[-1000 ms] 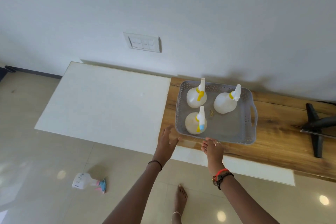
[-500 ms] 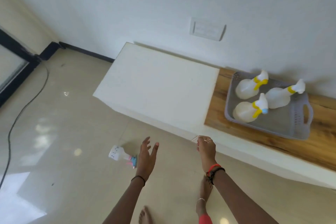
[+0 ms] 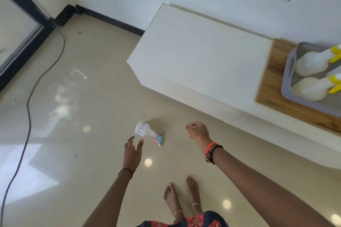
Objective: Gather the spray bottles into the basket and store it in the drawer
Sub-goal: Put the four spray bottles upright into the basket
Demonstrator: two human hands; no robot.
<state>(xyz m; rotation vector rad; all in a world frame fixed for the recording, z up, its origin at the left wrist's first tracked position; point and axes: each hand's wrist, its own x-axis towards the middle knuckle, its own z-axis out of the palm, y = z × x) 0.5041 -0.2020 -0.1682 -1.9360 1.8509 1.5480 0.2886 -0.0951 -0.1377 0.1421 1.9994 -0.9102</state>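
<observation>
Reaching step: left hand [image 3: 132,150], open and empty, fingers spread just below the stray spray bottle [image 3: 147,132] lying on its side on the floor at frame centre; right hand [image 3: 199,131] loosely curled, holding nothing. Basket [image 3: 289,72] with yellow-nozzled bottles [image 3: 311,63] sits on the counter [image 3: 199,57], right edge. Next move likely calls for closing the fingers round the bottle's body, then lifting it to the basket.

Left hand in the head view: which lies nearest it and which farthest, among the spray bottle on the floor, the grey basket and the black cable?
From the left hand:
1. Spray bottle, on the floor just beyond the fingertips.
2. Black cable, trailing across the floor to the left.
3. Grey basket, up on the wooden top, far right.
</observation>
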